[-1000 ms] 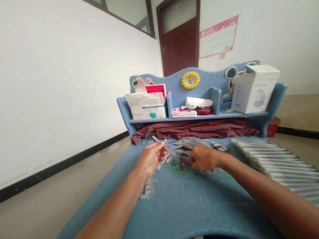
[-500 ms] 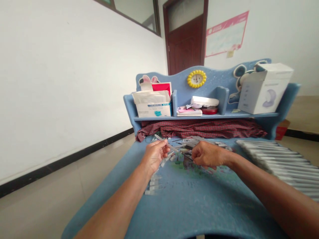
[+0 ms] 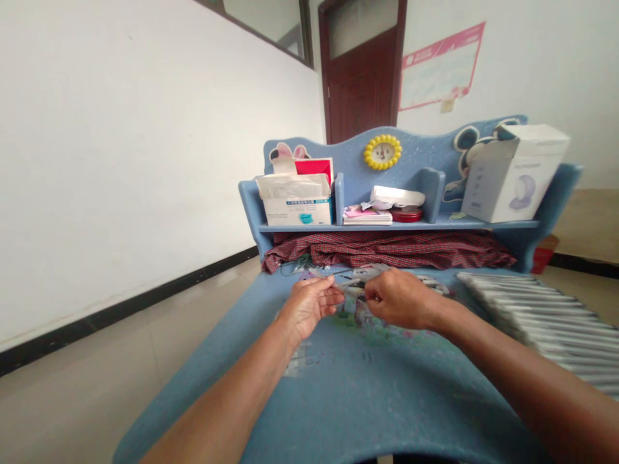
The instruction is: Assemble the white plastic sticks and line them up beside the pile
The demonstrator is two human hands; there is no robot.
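"Both hands have drawn closer since the earlier frame, so the gap between them is narrower. What's between them?"

"One pale, slim tube (image 3: 346,283), above the bench (image 3: 348,399), slanting from the left hand (image 3: 312,304) toward the right hand (image 3: 399,298)."

"How would it handle?"

"Light, I'd judge, and fairly stiff; probably smooth plastic, so a bit slippery. Too hard a squeeze or a bend might crack it. I'd hold it by the side, near one end, between thumb and forefinger."

"Is that how the left one has it?"

"Much like that: thumb and forefinger pinched on it, other fingers loosely bent and partly open."

"And the right?"

"Curled closed beside the tube's far end, back of the hand up. Whether something sits inside it I can't tell; the fingertips are blurred."

"Anything nearby?"

"A stack of pale sticks (image 3: 546,316) beyond the right forearm, and short pale pieces (image 3: 300,362) beside the left."
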